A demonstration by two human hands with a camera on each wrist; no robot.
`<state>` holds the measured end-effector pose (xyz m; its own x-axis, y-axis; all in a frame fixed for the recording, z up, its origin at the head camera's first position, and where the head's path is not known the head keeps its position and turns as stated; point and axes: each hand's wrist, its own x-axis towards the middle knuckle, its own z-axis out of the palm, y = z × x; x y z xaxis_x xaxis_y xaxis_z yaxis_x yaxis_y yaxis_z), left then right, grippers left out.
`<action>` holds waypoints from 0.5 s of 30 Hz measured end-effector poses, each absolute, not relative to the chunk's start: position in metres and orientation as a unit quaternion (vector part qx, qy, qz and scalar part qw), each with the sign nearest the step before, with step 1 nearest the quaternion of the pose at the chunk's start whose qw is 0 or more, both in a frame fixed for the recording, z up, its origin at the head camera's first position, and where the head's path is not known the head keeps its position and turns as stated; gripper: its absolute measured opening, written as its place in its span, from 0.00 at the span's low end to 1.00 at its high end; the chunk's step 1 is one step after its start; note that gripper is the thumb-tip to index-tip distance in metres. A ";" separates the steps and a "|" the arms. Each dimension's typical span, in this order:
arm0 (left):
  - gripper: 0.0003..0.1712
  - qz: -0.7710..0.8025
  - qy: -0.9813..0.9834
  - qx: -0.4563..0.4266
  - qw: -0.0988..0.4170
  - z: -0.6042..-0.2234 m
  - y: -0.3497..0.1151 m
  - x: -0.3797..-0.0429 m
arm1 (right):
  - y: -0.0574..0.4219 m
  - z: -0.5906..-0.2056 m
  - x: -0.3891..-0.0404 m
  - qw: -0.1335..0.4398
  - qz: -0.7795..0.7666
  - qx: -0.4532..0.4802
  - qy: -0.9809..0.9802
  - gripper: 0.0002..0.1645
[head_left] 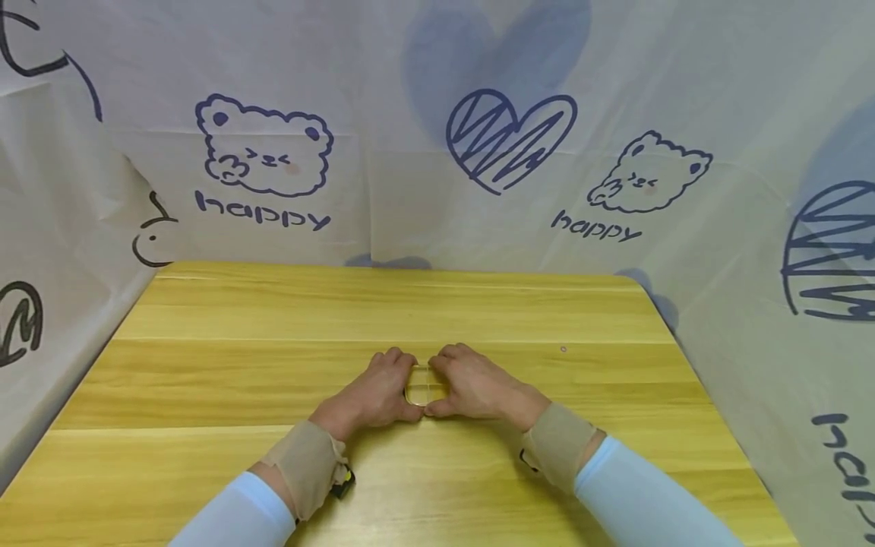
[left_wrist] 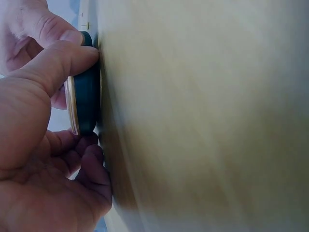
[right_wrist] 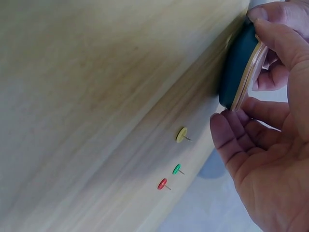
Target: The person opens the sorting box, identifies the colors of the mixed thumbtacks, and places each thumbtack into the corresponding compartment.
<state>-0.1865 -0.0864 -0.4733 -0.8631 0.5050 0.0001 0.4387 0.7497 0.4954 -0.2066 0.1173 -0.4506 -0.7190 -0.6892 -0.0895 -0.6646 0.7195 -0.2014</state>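
Between the hands, a small rounded-square box [head_left: 418, 386] sits at the middle of the table. Its side is dark teal [left_wrist: 88, 101], with a thin gold-coloured rim; from above, its face looks glossy and yellowish. My left hand [head_left: 383, 387] grips its left side, thumb at the near edge and fingers at the far edge. The right hand [head_left: 473, 384] holds the opposite side the same way, and the thumbs nearly meet. Beyond the box, the right wrist view shows a yellow thumbtack [right_wrist: 181, 135], a green thumbtack [right_wrist: 177, 169] and a red thumbtack [right_wrist: 162, 184], points up.
The wood-grain table [head_left: 273, 304] has rounded far corners. A tiny pale dot [head_left: 563, 349] lies to the right of the hands. Behind and beside the table hangs a white cloth [head_left: 396, 205] with bear and heart drawings. Both wrists wear beige wraps [head_left: 305, 467].
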 end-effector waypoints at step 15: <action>0.42 0.243 0.932 0.261 0.066 -0.473 -0.088 -0.187 | 0.118 -0.447 -0.208 0.092 -0.077 -0.374 0.920 0.44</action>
